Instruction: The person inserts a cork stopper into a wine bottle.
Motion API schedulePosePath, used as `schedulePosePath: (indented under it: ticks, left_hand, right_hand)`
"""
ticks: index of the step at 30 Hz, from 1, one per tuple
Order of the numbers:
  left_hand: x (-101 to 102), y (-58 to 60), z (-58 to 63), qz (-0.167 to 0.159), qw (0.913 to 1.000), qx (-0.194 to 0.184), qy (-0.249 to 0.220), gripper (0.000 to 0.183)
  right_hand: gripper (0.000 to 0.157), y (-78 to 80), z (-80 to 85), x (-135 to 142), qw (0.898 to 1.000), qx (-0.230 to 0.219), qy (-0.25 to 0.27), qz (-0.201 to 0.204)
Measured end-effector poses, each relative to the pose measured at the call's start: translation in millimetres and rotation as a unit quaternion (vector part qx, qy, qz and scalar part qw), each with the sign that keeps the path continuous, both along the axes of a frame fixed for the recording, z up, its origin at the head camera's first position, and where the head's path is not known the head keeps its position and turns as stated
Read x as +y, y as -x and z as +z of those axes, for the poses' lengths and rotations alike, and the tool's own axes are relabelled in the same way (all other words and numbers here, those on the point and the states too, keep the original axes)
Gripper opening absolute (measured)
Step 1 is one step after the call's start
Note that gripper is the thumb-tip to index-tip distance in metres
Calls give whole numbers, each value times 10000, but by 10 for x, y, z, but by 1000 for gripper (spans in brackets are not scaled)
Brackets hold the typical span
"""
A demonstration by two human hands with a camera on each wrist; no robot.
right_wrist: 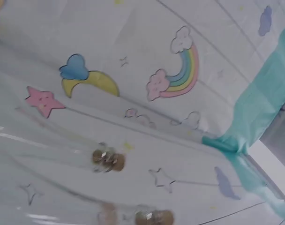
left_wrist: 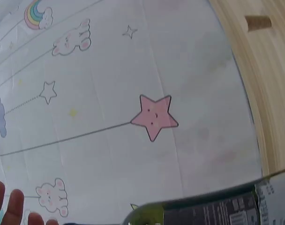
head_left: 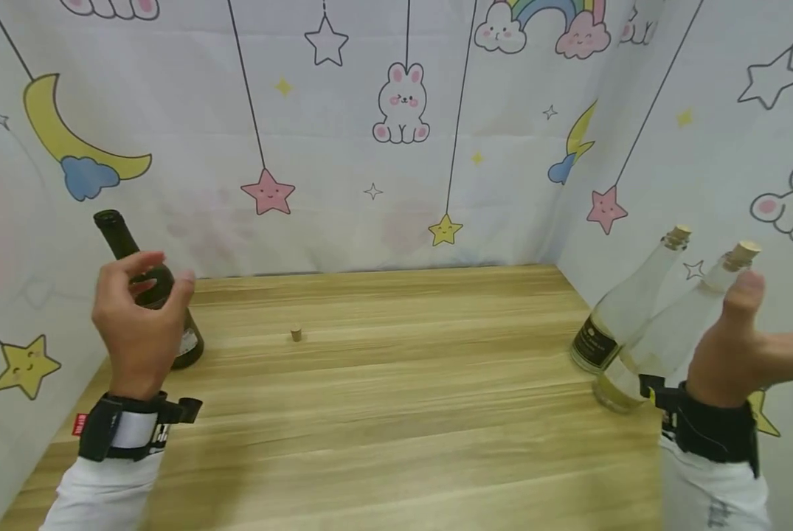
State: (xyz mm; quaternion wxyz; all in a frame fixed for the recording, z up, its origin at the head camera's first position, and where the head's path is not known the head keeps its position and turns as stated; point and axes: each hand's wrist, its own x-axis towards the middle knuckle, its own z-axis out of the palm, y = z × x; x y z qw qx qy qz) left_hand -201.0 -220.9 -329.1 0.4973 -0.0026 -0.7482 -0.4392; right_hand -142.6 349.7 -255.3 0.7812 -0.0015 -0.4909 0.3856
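At the left, a dark green glass bottle point(head_left: 160, 282) stands on the wooden table, its mouth uncorked. My left hand point(head_left: 130, 324) is in front of it with thumb and fingers spread in a loose curve. In the left wrist view the fingers point(left_wrist: 13, 207) are apart from the bottle point(left_wrist: 213, 208). At the right stand two clear glass bottles, one with a black label point(head_left: 594, 346), the other point(head_left: 668, 332) nearer, both stoppered with corks. My right hand point(head_left: 735, 354) is beside the nearer one, thumb up and fingers extended, holding nothing; part of it leaves the frame.
A small loose cork point(head_left: 296, 334) is on the table point(head_left: 396, 413), to the right of the green bottle. White cloth point(head_left: 343, 147) printed with stars, rabbits and clouds rises behind the table and along both sides.
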Motion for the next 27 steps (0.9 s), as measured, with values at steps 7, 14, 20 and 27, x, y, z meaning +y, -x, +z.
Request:
schedulePosePath:
  ticks: [7,14,20,27]
  left_hand:
    - [-357,162,-11,882,9909,-363,-955,57]
    - [-575,442,-307,469,9716,-1591,-1688,96]
    - [-633,643,-415,408,9606,-2071,-1810,101]
    - [-664,793,-395,662,9595,-2154,-1690,83]
  right_hand:
    - [90,-7,41,-666,9891,356,-270,1404]
    - [61,79,-183,-899,9682,-528,-960,2247]
    - [59,147,-295,-895,9605,-922,-1407,2218]
    - [56,136,-306,-943,9541,-1147,-1526,2309]
